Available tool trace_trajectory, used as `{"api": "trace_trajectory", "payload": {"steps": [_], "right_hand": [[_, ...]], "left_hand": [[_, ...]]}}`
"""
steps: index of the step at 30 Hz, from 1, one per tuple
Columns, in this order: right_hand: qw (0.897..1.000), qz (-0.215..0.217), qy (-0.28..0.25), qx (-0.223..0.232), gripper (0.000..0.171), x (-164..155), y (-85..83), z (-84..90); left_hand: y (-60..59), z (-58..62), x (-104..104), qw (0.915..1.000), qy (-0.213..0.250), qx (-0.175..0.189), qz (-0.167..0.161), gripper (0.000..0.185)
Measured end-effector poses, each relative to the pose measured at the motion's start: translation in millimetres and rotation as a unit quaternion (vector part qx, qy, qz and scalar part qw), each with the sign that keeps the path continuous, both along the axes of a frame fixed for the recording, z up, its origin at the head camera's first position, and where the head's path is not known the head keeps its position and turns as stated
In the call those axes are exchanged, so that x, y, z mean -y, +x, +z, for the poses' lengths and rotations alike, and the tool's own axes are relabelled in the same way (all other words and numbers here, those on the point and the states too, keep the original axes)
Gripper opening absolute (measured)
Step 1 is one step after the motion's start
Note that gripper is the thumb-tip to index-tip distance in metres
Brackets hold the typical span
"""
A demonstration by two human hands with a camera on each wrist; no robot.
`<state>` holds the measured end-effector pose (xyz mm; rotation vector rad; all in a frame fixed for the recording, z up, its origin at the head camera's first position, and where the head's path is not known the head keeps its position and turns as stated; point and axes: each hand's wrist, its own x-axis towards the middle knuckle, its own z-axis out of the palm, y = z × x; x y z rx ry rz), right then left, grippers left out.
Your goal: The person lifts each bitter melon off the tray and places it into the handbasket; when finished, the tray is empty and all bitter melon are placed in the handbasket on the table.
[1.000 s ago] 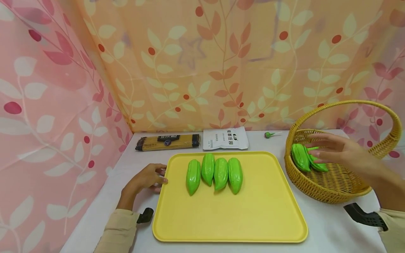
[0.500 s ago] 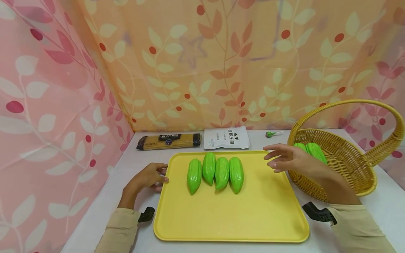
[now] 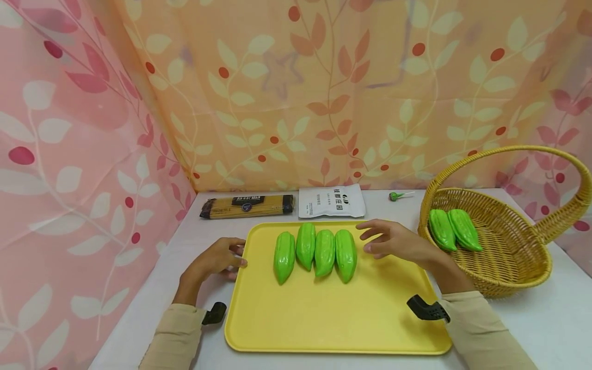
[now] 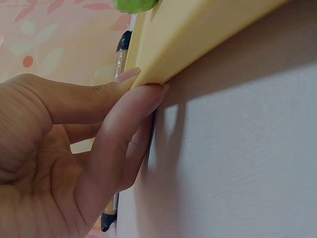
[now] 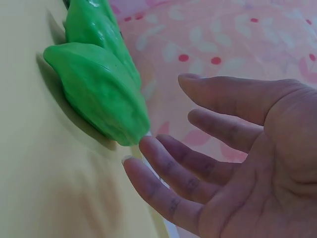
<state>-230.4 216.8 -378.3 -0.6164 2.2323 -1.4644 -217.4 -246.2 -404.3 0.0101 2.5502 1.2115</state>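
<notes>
Having left the basket [image 3: 509, 267], right hand [image 3: 393, 241] nears tray's gourds [image 3: 346, 254].

I see glossy green plastic gourds [image 3: 316, 251] on a smooth matt yellow plastic tray [image 3: 333, 313], a rough woven wicker basket [image 3: 504, 267], and a matt white counter [image 3: 546, 329].

Staged tabletop [image 3: 546, 318] booth, curtained off by leaf-print fabric backdrop [image 3: 324, 92], set with plastic toy vegetables [image 3: 316, 252] and packaged food [image 3: 331, 201]
</notes>
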Motion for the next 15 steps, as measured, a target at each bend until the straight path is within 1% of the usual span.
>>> {"api": "trace_trajectory", "payload": {"steps": [5, 12, 15], "right_hand": [[1.000, -0.002, 0.015, 0.009, 0.061, 11.7, 1.3, -5.5], [0.999, 0.004, 0.023, 0.036, 0.062, 22.5, 5.4, -10.1], [0.999, 0.007, 0.030, 0.038, 0.060, 25.0, 6.2, -11.8]], "left_hand": [[0.5, -0.1, -1.1, 1.0000, 0.003, 0.002, 0.001, 0.063], [0.8, 1.5, -0.9, 1.0000, 0.003, 0.002, -0.001, 0.064], [0.7, 1.5, -1.0, 1.0000, -0.001, 0.006, 0.000, 0.064]]}}
